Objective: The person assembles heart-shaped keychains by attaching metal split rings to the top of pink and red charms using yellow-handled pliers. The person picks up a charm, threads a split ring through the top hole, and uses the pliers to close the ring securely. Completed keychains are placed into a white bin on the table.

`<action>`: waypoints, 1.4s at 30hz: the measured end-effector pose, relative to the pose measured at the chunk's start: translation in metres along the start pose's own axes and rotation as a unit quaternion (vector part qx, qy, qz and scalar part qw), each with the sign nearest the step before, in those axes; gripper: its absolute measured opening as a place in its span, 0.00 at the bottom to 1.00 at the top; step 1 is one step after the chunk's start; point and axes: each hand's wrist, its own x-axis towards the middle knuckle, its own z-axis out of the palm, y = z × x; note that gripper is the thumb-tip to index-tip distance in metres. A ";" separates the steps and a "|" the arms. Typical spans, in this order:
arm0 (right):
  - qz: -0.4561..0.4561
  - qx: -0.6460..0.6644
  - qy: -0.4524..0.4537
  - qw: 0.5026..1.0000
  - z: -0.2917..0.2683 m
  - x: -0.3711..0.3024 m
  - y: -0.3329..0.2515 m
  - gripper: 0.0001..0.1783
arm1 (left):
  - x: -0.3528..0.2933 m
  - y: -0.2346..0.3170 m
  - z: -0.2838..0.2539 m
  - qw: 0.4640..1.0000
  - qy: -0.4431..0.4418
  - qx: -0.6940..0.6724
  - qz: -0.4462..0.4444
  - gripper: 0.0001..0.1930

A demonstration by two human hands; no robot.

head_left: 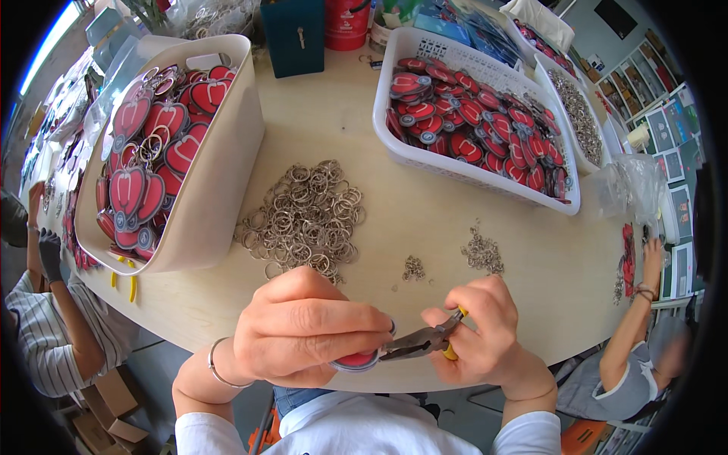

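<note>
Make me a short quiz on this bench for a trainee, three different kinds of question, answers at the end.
1. Short answer: Which tool does the right hand hold?

2. True or false: The large ring pile lies to the right of the cream bin, as the wearer sees it.

3. Multiple choice: What colour is the face of the piece in the left hand?
A) Blue
B) Red
C) Green

Key:
1. Pliers, with yellow on the handles.
2. True.
3. B, red, with a grey edge.
</note>
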 end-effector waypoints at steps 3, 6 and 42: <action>0.019 0.025 0.024 0.999 0.001 0.004 -0.002 0.13 | -0.004 0.006 0.000 0.995 0.006 0.091 0.028 0.12; 0.043 0.043 0.014 0.998 -0.003 0.003 -0.006 0.12 | -0.008 0.004 0.001 0.980 0.029 0.175 0.093 0.14; 0.167 -0.058 0.060 0.983 -0.021 0.035 0.069 0.17 | 0.006 0.025 -0.043 0.856 0.151 0.495 -0.017 0.09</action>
